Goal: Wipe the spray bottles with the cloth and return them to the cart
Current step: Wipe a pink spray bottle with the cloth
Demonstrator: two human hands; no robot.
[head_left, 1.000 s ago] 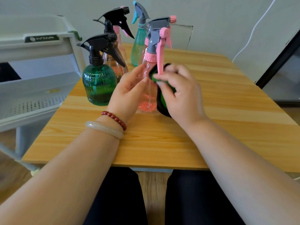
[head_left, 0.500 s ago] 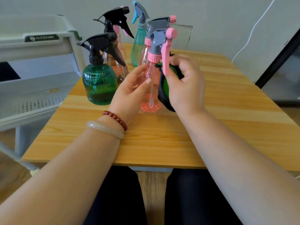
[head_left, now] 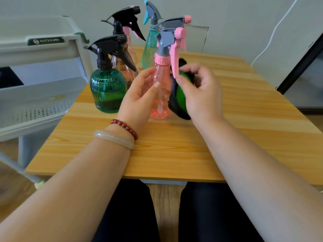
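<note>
**Clerk:** Head view, largest lot first?

**Checker:** Wooden table (head_left: 244,130), light grain, one. All the bottles stood on it.

**Clerk:** Next?

**Checker:** White cart (head_left: 43,95), tiered, with a perforated shelf. It stood just beside the table's left edge.

**Clerk:** Hands?

**Checker:** Left hand (head_left: 138,100) was curved round the body of the pink spray bottle (head_left: 161,81) from the left, thumb across the front. Right hand (head_left: 202,96) had its fingers curled on a green-and-black cloth (head_left: 181,95), holding it against the bottle's right side under the pink trigger lever.

**Clerk:** Position of that bottle?

**Checker:** Upright, mid-table, between the two hands. Grey head, pink collar, base at the tabletop. Whether it rested there or was lifted, I could not tell.

**Clerk:** Other bottles?

**Checker:** Green ribbed spray bottle (head_left: 106,91) with a black trigger, near the left edge. Behind it stood a clear brownish bottle (head_left: 122,63), also with a black trigger. A teal bottle (head_left: 148,49) with a grey head was farthest back.

**Clerk:** Small items?

**Checker:** On the left wrist, a pale bangle (head_left: 113,138) and a red bead bracelet (head_left: 125,127), touching.
</note>
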